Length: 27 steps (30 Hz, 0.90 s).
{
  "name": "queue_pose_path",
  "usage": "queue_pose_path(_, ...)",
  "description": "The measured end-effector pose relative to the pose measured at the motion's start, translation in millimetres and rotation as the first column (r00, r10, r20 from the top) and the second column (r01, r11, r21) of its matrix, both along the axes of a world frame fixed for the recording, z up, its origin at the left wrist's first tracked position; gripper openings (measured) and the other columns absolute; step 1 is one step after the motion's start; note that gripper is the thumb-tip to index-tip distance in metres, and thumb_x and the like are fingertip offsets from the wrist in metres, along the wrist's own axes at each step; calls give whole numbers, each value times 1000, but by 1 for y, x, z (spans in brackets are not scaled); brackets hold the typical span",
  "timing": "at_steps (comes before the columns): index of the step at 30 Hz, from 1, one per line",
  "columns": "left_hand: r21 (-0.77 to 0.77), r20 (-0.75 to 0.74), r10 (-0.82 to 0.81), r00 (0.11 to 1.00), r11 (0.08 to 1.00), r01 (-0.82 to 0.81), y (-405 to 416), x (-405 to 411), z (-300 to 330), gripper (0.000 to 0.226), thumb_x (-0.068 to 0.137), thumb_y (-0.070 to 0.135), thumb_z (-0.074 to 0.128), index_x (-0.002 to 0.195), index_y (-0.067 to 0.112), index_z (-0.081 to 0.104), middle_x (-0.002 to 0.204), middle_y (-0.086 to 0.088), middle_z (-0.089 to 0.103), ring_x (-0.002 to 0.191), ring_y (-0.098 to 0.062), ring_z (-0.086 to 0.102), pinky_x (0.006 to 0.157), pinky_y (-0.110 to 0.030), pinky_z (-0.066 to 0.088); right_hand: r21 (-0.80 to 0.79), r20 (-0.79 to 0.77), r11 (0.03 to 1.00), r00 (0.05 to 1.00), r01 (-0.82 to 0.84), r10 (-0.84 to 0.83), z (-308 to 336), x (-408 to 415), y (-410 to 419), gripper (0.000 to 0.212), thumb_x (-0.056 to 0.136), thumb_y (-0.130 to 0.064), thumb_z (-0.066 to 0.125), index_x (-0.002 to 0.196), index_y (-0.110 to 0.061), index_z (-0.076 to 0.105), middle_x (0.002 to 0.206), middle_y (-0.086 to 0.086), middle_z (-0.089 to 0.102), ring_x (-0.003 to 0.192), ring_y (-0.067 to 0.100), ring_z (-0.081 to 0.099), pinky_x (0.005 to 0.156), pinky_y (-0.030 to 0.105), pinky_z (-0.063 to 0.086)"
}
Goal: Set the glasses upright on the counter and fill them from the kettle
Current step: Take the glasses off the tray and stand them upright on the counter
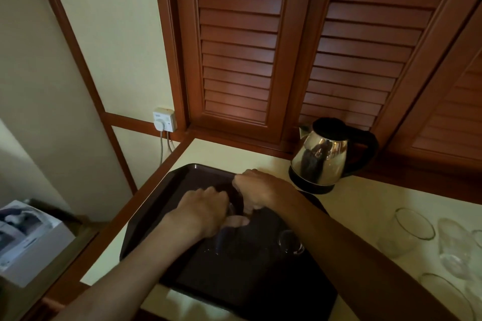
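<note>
Both bare forearms reach in from the near edge over a dark brown rectangular plastic tray (167, 190) on the pale cream counter (365, 203), where the left hand (206, 210) curls its grip round a clear glass (224, 236) lying on the tray, and the right hand (257, 189), just beyond, is curled too, though what it holds is too blurred to tell. Another small clear glass (290, 242) sits on the tray under the right forearm. Further clear glasses (409, 229) stand on the counter at near right, and the shiny steel kettle with black handle (326, 155) stands at the far edge beside the louvred wooden doors (237, 47).
</note>
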<state>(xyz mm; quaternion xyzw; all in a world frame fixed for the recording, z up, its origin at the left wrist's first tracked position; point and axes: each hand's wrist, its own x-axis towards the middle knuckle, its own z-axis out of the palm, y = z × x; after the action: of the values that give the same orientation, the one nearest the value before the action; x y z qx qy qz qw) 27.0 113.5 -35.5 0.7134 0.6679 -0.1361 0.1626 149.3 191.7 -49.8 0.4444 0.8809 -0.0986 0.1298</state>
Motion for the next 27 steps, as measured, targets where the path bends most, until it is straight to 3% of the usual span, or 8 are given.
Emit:
queue_pose_path(5,-211,-339,-177,924,972,109,25,29,3,72,82,39,85,143,17,55,139,-5,61,128,-27,62,101,-39,53,-27,54,1000,998,-17,18,3,-4,3,50,76,-16,88,118,-7,63,110,14,66,88,27,62,77,38,56)
queue_pose_path(8,-235,-430,-192,882,967,96,28,39,-6,74,74,32,92,139,18,61,124,-3,68,121,-25,66,101,-40,56,-24,-38,998,997,62,-63,12,7,2,50,81,-15,82,124,-8,57,120,14,59,92,24,54,73,35,47)
queue_pose_path(11,-156,-276,-116,954,985,75,28,21,11,63,74,37,90,127,16,64,120,-2,70,121,-26,66,100,-36,52,4,-260,978,944,210,-202,30,36,-2,45,76,-30,86,108,-11,61,108,6,64,91,22,60,67,31,45)
queue_pose_path(13,-186,52,76,996,980,-65,24,-13,21,43,74,39,90,101,14,67,100,-2,73,108,-27,73,92,-34,56,-49,-562,952,780,304,-277,39,64,-7,38,73,-31,90,88,-7,63,88,4,67,80,18,63,64,29,47)
queue_pose_path(16,-230,711,333,620,943,-242,2,-53,14,44,77,30,88,107,6,69,86,-10,76,78,-29,72,68,-29,58,-354,-877,880,216,316,-430,48,99,-20,44,71,-25,91,87,4,62,77,11,74,67,16,72,61,26,54)
queue_pose_path(19,-367,916,400,33,869,-332,-18,-46,2,59,72,11,86,126,7,62,101,-17,79,90,-36,78,81,-41,65,-676,-712,735,-208,-57,-671,38,119,-34,71,59,-32,97,109,3,61,104,22,75,82,33,77,68,40,61)
queue_pose_path(22,-382,918,317,-238,867,-321,-25,-19,-1,44,74,-8,78,114,4,62,104,-22,72,101,-48,74,94,-52,60,-690,-582,628,-240,-361,-777,26,130,-46,86,58,-34,97,128,-1,60,123,25,70,94,35,75,77,43,62)
queue_pose_path(27,-279,918,150,-368,902,-328,-27,32,10,37,58,-9,77,90,6,65,79,-20,66,82,-36,66,56,-26,46,-637,-538,597,-274,-488,-797,20,140,-63,75,60,-33,94,128,-13,71,116,19,70,95,30,73,81,46,61)
